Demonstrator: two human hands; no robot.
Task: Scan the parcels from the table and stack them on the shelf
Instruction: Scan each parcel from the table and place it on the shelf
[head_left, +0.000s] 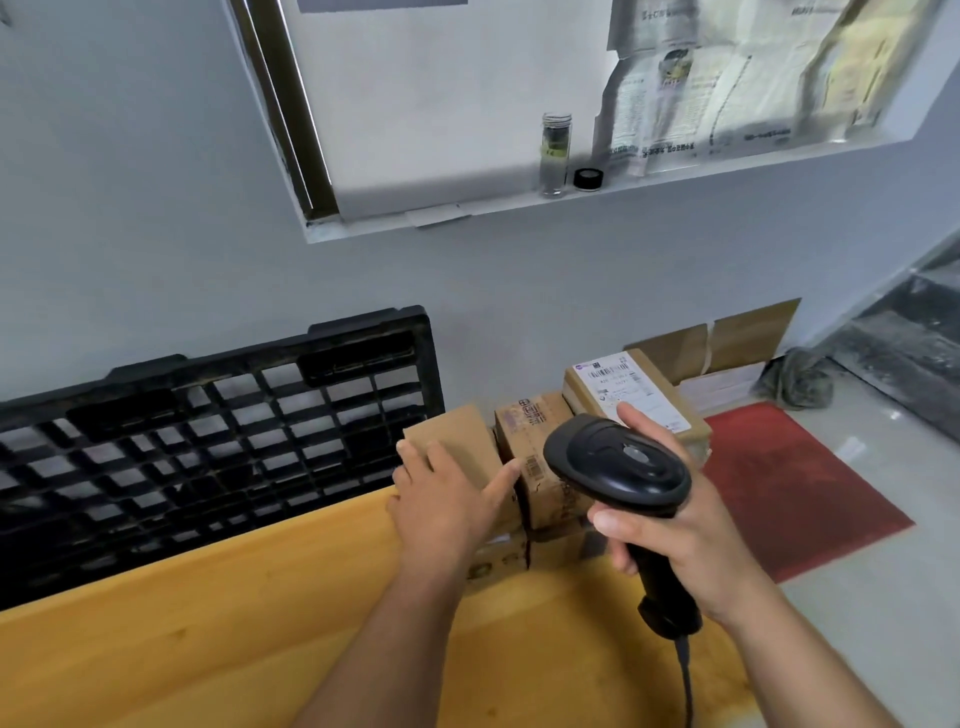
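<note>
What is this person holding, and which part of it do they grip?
The right hand grips the barcode scanner by its handle, below the head. The left hand holds nothing; it rests flat on a plain cardboard parcel.

A plain parcel-handling back room. Labelled cardboard parcels (540, 441) crowd the centre at the end of a wooden table (208, 623), with a corded barcode scanner (618, 462) just right of them. A black plastic pallet (208, 441) leans on the grey wall at left, and newspaper (727, 88) covers the window at upper right.
</note>
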